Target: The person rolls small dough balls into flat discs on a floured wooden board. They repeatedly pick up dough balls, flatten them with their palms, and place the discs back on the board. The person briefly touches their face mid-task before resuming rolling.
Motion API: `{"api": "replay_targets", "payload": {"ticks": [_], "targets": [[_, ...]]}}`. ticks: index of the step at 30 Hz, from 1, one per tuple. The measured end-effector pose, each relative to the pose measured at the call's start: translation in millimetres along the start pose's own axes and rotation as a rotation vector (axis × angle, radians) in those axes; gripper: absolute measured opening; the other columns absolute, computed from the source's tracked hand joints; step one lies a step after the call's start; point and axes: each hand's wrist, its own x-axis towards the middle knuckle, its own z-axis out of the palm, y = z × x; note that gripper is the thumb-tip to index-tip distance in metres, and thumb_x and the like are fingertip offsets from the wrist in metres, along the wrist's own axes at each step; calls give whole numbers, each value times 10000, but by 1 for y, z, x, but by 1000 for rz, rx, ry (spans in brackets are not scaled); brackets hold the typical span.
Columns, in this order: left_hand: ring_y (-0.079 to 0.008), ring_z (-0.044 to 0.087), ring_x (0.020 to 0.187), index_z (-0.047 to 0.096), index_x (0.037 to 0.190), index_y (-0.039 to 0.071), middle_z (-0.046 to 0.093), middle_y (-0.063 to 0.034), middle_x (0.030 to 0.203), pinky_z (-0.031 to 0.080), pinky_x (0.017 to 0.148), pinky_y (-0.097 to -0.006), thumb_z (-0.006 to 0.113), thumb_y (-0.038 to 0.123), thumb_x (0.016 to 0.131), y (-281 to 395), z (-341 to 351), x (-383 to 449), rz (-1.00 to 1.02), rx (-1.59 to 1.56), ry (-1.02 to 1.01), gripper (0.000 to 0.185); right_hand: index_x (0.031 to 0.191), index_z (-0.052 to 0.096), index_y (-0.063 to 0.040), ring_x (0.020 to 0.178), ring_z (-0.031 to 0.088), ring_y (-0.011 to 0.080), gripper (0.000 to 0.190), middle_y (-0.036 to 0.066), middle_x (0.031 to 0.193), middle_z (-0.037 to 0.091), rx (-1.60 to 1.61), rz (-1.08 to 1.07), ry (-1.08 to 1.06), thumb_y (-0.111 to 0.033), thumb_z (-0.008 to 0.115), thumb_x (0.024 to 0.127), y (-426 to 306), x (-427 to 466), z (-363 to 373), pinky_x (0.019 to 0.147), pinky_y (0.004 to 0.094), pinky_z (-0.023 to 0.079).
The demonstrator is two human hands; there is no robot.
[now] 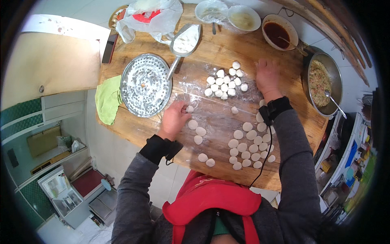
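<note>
On the floured wooden table, my left hand has its thumb and fingertips at a small dough ball; whether it grips the ball is hard to tell. Flattened dough rounds lie just below that hand. My right hand rests on the table at the right of a pile of floured dough pieces, and its fingertips are not clearly seen. A single dough piece lies between the hands. Many flattened rounds spread near the table's front edge, some beside my right forearm.
A perforated metal tray and a scoop of flour stand at the left. A green cloth hangs over the left edge. A bowl of dark red sauce and a metal bowl of filling with a spoon are at the right.
</note>
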Motion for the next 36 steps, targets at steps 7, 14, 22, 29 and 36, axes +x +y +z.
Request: {"api": "replay_targets", "payload": {"ticks": [7, 14, 22, 29, 36], "targets": [[-251, 675, 793, 693, 1067, 49, 668, -124, 947, 553, 712, -347, 797, 34, 729, 5, 14, 1, 92, 60, 38, 354, 904, 584, -74, 822, 644, 334, 239, 169, 871, 683, 2, 1, -230, -302, 577, 975, -11, -7, -13, 705, 461, 510], [-267, 707, 879, 680, 1154, 50, 708, -138, 1007, 565, 778, -345, 769, 16, 777, 14, 29, -6, 47, -153, -52, 389, 882, 557, -84, 861, 665, 306, 235, 154, 884, 678, 82, 29, -101, -295, 587, 984, -28, -54, -63, 665, 425, 533], [-280, 727, 887, 679, 1137, 29, 732, -152, 988, 567, 777, -343, 728, 71, 862, -1, 1, -39, -67, -129, 99, 283, 1183, 645, -89, 1068, 603, 376, 368, 164, 1100, 624, 882, -142, -435, -109, 722, 823, -160, -90, -61, 909, 448, 510], [-284, 733, 877, 698, 1105, 34, 741, -159, 958, 564, 766, -350, 709, 113, 890, -30, -14, -89, -169, -150, 49, 230, 1055, 672, -95, 1023, 625, 336, 283, 133, 1071, 644, 816, -147, -474, -76, 725, 778, -179, -100, -47, 864, 417, 522], [-291, 721, 911, 701, 1100, 33, 733, -165, 994, 557, 800, -354, 704, 130, 904, -41, -12, -104, -103, -211, 64, 219, 1092, 685, -54, 935, 651, 202, 298, 78, 1051, 653, 1045, 147, -495, -55, 741, 799, -163, -113, -46, 799, 315, 548]]}}
